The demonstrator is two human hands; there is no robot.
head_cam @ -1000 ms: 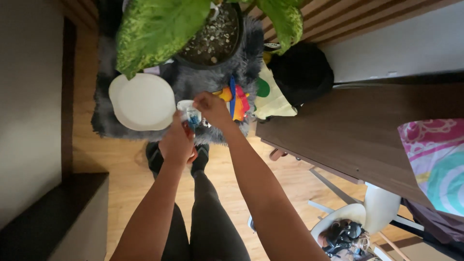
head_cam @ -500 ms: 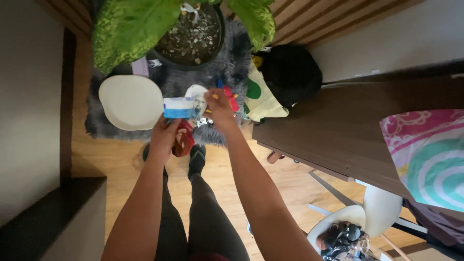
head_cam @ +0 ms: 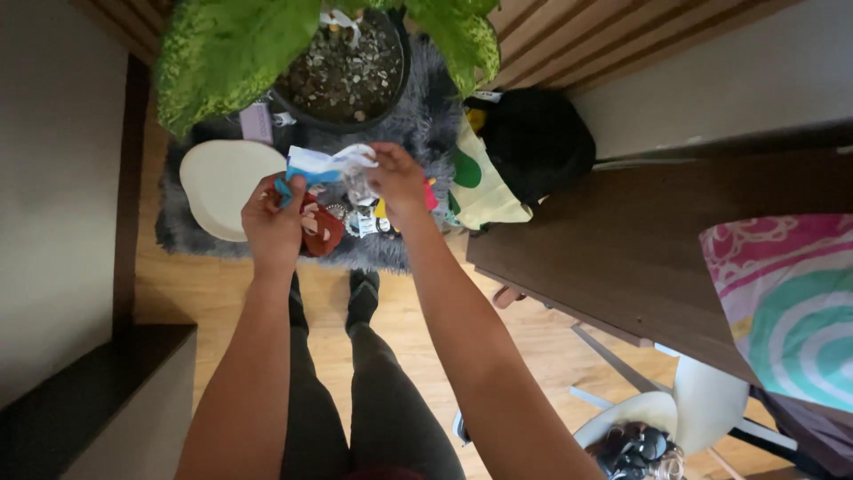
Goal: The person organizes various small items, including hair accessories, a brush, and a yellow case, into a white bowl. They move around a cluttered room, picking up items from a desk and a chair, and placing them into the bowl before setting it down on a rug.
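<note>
Above grey rug (head_cam: 191,240): left hand (head_cam: 275,222), right hand (head_cam: 397,180) pinching white-blue wrapper (head_cam: 324,164), stretched left-right.

Two hands, left (head_cam: 274,222) and right (head_cam: 397,180), one plastic bag (head_cam: 324,164), one potted plant (head_cam: 342,67), one white plate (head_cam: 218,185), one grey rug (head_cam: 191,236), one black bag (head_cam: 533,142).

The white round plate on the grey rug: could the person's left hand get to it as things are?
Probably yes, once freed. The plate lies open just left of the left hand, with nothing over it. But that hand and the right hand both grip a blue and white wrapper.
</note>
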